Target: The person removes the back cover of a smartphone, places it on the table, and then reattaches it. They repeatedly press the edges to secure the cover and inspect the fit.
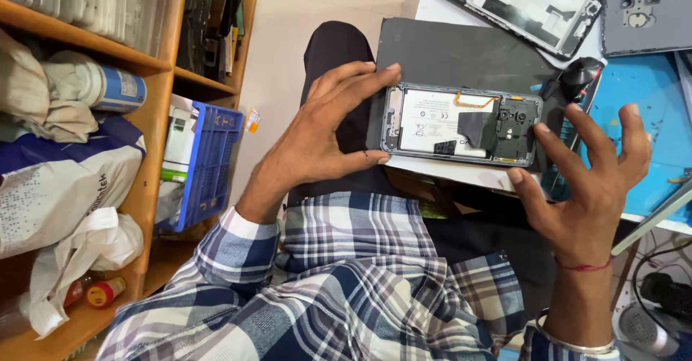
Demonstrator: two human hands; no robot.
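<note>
Head view: the opened phone (461, 125) lies back-up on the dark mat (461, 54), its long axis running left to right. The left hand (324, 134) pinches its left end between thumb and fingers. The right hand (587, 173) is spread wide and holds nothing, fingertips at the phone's right end. Far right lie a frame (522, 7) and a back cover (645, 11).

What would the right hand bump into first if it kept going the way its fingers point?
Most likely the opened phone. The right hand is spread open, thumb and forefinger aimed up and left at the phone's camera end, just short of its edge. The left hand grips the other end. Depth is hard to judge.
</note>
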